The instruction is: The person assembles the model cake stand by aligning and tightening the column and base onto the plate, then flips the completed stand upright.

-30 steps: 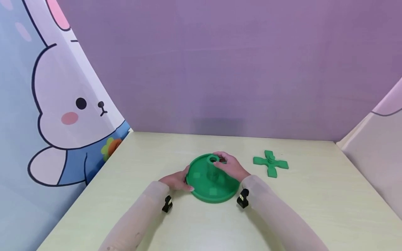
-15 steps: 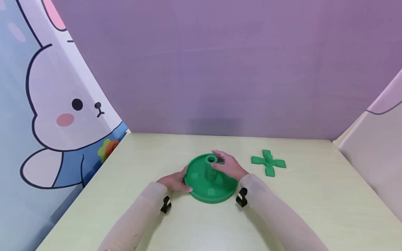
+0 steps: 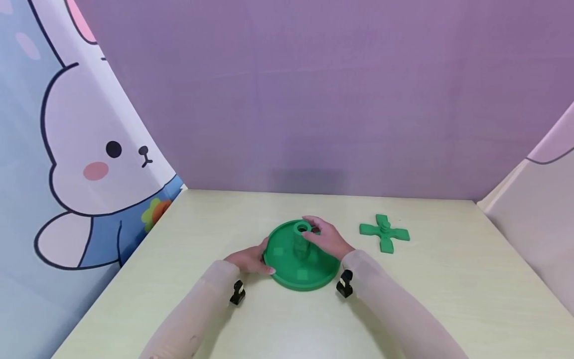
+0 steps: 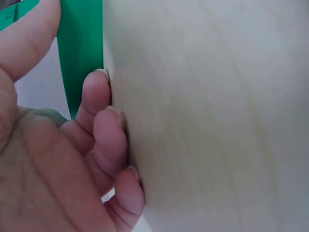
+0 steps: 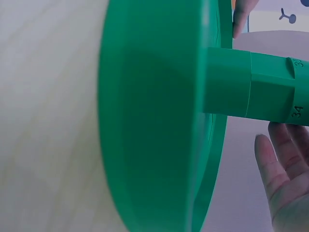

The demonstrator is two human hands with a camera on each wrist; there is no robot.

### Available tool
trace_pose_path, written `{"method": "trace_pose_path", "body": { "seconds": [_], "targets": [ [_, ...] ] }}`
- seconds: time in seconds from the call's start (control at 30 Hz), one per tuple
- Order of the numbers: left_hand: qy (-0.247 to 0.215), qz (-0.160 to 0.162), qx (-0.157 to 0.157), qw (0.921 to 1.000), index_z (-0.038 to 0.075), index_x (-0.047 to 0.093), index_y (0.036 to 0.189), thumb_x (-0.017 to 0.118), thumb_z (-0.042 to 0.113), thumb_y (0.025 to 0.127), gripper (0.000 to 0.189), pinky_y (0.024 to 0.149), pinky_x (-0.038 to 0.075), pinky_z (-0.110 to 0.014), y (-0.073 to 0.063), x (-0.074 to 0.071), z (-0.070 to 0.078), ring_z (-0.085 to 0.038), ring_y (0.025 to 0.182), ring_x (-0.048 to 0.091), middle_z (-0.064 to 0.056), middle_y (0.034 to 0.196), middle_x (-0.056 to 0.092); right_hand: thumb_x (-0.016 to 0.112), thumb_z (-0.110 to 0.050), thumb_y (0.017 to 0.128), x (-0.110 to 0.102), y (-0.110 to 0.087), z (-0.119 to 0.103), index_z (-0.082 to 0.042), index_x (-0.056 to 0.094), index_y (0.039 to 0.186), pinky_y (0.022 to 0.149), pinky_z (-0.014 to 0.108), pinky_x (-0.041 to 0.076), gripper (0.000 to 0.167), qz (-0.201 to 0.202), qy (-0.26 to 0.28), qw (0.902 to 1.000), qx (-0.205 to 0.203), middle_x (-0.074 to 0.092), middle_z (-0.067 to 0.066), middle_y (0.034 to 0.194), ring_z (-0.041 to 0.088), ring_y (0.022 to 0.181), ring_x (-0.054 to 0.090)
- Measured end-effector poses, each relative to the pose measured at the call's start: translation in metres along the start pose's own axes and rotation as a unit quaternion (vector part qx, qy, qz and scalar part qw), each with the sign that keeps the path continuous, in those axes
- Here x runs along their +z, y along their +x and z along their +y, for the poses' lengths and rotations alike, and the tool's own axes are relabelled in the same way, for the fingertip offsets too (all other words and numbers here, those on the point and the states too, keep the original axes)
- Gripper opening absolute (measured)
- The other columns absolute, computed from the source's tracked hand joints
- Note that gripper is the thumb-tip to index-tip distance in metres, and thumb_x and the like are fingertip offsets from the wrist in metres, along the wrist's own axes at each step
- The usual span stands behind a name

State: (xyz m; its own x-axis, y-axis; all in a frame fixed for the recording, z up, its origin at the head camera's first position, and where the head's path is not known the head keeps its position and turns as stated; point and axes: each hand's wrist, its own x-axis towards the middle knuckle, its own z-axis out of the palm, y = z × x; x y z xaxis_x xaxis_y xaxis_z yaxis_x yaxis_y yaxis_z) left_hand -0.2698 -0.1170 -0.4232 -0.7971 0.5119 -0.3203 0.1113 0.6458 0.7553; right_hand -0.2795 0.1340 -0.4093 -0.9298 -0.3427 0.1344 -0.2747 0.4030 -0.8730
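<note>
A green round tray-like base (image 3: 291, 279) with a raised rim lies on the table in the head view. From its middle stands a green hollow post (image 3: 301, 244), upright. My left hand (image 3: 249, 259) holds the base's left rim, thumb over the front edge. In the left wrist view its thumb (image 4: 29, 41) lies against the green rim and the curled fingers touch the table. My right hand (image 3: 329, 238) grips the top of the post, thumb in front and fingers behind. The right wrist view shows a seam across the post (image 5: 270, 87) and small raised numbers near its upper part.
A green cross-shaped piece (image 3: 384, 233) with a small central knob lies on the table (image 3: 448, 279), right of the base. Behind the table hangs a purple cloth (image 3: 314, 99). A rabbit-print cloth (image 3: 89, 139) borders the left side.
</note>
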Motion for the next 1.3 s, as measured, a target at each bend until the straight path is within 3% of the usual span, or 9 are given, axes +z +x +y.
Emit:
{"method": "trace_pose_path", "body": {
  "seconds": [0.3,0.53,0.7,0.9,1.3],
  "targets": [
    [-0.005,-0.005,0.006,1.0000,-0.001,-0.004,0.151,0.073,0.015,0.086,0.103,0.112,0.019,-0.051,-0.0038,0.0004,0.0004,-0.039,0.140,0.019,-0.028,0.153,0.020,0.065,-0.020,0.092,0.0035,-0.0017,0.0012,-0.001,0.052,0.125,0.085,0.038,0.048,0.040,0.002,0.014,0.9999,-0.004,0.059,0.011,0.111,0.025,0.099,0.055],
    [-0.003,-0.001,0.011,0.9999,-0.001,-0.004,0.152,0.073,0.013,0.086,0.102,0.112,0.020,-0.050,-0.0042,0.0002,0.0050,-0.039,0.140,0.020,-0.028,0.152,0.021,0.057,-0.017,0.097,0.0023,-0.0023,0.0009,-0.002,0.036,0.143,0.091,0.045,0.045,0.052,0.011,0.024,0.9995,-0.015,0.051,0.018,0.131,0.031,0.110,0.051],
    [0.017,0.002,-0.002,0.9999,0.000,-0.004,0.152,0.072,0.016,0.087,0.102,0.113,0.018,-0.049,-0.0035,0.0016,0.0056,-0.037,0.142,0.018,-0.025,0.154,0.019,0.058,-0.012,0.096,0.0011,-0.0043,0.0019,0.000,0.049,0.135,0.085,0.040,0.049,0.042,0.002,0.017,0.9996,-0.023,0.059,0.015,0.115,0.027,0.099,0.055],
    [0.023,0.003,-0.011,0.9997,0.000,-0.003,0.152,0.073,0.017,0.086,0.102,0.113,0.019,-0.049,-0.0033,0.0029,0.0060,-0.037,0.141,0.019,-0.025,0.154,0.020,0.064,-0.019,0.093,0.0007,-0.0042,0.0038,-0.001,0.055,0.129,0.079,0.032,0.050,0.041,0.003,0.007,0.9996,-0.029,0.061,0.013,0.109,0.020,0.092,0.057],
    [0.014,0.005,-0.009,0.9998,-0.001,-0.002,0.152,0.073,0.016,0.086,0.102,0.113,0.020,-0.049,-0.0058,0.0050,0.0057,-0.038,0.141,0.020,-0.026,0.153,0.022,0.074,-0.018,0.085,-0.0019,-0.0043,-0.0032,0.000,0.058,0.128,0.084,0.038,0.051,0.050,0.004,-0.058,0.9980,-0.027,0.066,0.007,0.107,0.021,0.094,0.060]
  ]
}}
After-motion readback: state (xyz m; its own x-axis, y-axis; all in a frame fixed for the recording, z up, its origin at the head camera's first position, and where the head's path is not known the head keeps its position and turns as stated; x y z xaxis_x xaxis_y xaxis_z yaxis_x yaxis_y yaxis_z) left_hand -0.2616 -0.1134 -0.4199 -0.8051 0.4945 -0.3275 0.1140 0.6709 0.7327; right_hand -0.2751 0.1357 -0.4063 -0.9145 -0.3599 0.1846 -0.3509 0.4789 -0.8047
